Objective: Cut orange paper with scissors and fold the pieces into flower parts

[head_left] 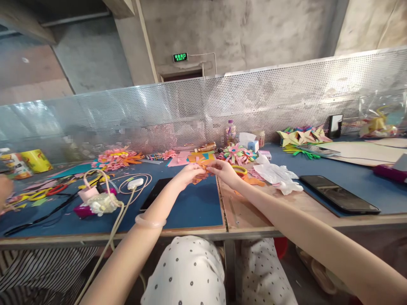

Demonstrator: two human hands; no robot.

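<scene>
My left hand (190, 174) and my right hand (224, 171) meet over the middle of the table. Between them is an orange paper piece (205, 162), pinched by the fingers of both; its exact folded shape is too small to make out. Just behind lie pink paper sheets (178, 159). To the right of my right hand are a yellow tape roll (240, 170) and a pink and green paper flower bunch (237, 153). A dark phone (155, 194) lies partly hidden behind my left forearm.
At left are a power strip with plugs and cables (95, 203), red and yellow scissors (51, 191) and another person's hand (4, 188). A white crumpled plastic bag (276, 176) and a black phone (338, 193) lie at right. A perforated metal divider (270, 97) borders the back.
</scene>
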